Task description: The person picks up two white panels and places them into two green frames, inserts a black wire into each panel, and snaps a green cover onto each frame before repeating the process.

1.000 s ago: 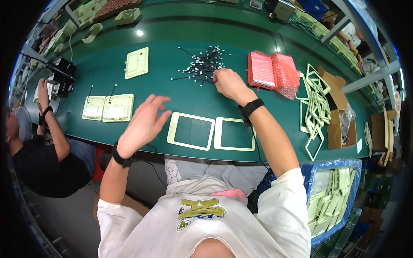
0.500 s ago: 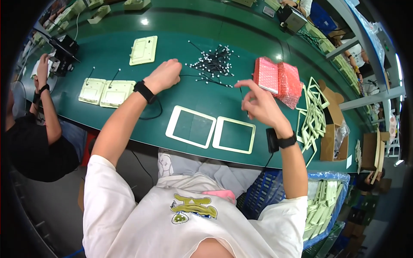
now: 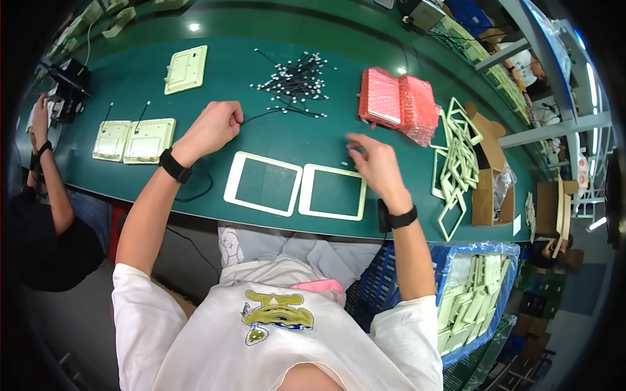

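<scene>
My left hand (image 3: 215,127) is closed in a pinch on a thin black cable (image 3: 264,116), which stretches right to the edge of a pile of black cables with white ends (image 3: 300,81). My right hand (image 3: 377,166) hovers over the top right corner of a pale frame (image 3: 332,215); its fingers look apart, slightly blurred, with nothing visible in them. A small light piece (image 3: 344,163) shows on the table beside those fingers. Left of that frame lies a second pale frame (image 3: 262,208). Two pale housings (image 3: 149,140) with upright black cables sit beyond my left forearm.
A single pale housing (image 3: 186,68) lies at the far left. Red bubble-wrapped packs (image 3: 385,98) lie at right, before a heap of pale frames (image 3: 460,156) and a cardboard box (image 3: 492,195). A blue-lined crate (image 3: 450,260) stands below the table edge. Another person's arm (image 3: 55,169) is at left.
The whole view has shifted, so the table's things appear further left. Both hands have drawn slightly nearer to me; the right one has moved away from the red packs. The left still holds the cable.
</scene>
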`<state>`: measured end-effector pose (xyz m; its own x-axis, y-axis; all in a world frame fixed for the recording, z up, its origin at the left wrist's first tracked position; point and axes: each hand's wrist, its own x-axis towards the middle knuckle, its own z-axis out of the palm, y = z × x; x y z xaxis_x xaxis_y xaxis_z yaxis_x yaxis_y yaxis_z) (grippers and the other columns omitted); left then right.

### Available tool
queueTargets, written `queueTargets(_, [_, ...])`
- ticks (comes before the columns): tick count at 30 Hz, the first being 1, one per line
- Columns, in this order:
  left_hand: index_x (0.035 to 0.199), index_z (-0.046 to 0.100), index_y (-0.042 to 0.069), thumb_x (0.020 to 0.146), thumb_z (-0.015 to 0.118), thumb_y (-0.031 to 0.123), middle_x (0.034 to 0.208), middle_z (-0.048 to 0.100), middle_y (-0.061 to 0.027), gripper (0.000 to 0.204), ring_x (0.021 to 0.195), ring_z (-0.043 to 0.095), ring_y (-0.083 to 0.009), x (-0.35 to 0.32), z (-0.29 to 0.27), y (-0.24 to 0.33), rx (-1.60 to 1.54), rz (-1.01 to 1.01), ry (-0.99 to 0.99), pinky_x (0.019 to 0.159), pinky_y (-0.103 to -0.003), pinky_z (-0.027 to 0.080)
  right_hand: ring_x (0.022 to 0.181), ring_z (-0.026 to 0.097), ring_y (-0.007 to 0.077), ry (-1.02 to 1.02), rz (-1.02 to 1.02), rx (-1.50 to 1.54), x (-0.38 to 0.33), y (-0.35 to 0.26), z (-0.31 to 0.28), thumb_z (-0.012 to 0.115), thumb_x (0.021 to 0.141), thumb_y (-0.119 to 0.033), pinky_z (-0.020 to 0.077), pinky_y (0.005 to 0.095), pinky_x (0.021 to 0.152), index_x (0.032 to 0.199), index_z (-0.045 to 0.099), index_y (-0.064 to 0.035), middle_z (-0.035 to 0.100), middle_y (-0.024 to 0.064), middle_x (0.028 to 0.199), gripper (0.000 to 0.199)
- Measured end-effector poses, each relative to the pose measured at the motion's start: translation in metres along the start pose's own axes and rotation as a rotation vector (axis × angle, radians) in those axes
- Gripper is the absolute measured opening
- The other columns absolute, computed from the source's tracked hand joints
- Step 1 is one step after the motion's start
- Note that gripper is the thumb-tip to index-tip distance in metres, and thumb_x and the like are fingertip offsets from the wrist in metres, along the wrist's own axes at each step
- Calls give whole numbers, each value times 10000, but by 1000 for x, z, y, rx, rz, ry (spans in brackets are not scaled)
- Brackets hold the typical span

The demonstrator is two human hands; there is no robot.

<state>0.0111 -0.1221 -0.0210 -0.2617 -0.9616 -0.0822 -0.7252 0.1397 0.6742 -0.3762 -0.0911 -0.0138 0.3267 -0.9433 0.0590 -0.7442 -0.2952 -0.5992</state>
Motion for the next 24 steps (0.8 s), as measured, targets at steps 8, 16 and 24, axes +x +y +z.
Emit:
queueTargets(8, [1104,669,9,915,745,119,1032,576,-127,230,766,620,-253,-17,6,34,149,79,204,754,-401,522,982,717,436,403,101,-591,52,13,-33,809,893,-308,587,475,826,1190,600,66,706,283,1100,522])
queueTargets(16, [1075,691,2,953,707,140,984,663,-104,185,754,647,-197,-17,0,98,-124,164,7,701,-352,546,1098,617,615,234,415,-561,85,4,-27,898,743,-514,537,574,975,1299,506,55,568,398,1279,887])
queueTargets(24, [996,737,-52,918,703,231,861,731,-137,295,763,743,-223,97,28,176,-380,71,-350,692,-384,635,1197,619,490,252,156,-374,64,42,-51,864,824,-360,520,575,993,1335,524,-2,586,302,1326,711])
